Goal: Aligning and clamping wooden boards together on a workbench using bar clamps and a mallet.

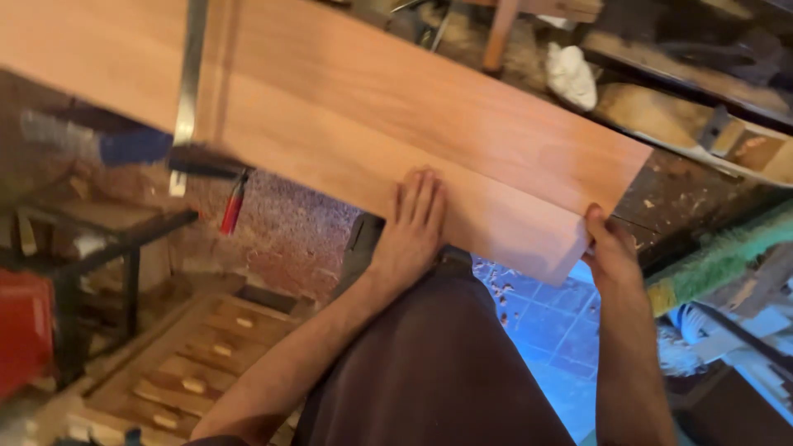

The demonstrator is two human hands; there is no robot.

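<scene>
- Two hands on one long wooden board [347, 99], its long axis running from upper left down to lower right
- left hand [413, 227] flat, fingers spread, pressing near edge
- right hand [610, 248] gripping the board's end corner

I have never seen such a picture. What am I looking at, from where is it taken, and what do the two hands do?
There is one picture, from a camera worn on a person's head, looking down. No machine is here, only two bare hands. The left hand lies flat on a wide wooden panel, near its front edge. The right hand takes a grip on the panel's end corner. A metal clamp bar crosses the panel further back. Below you see the person's dark clothing, a blue tiled floor and a wooden tray.
</scene>
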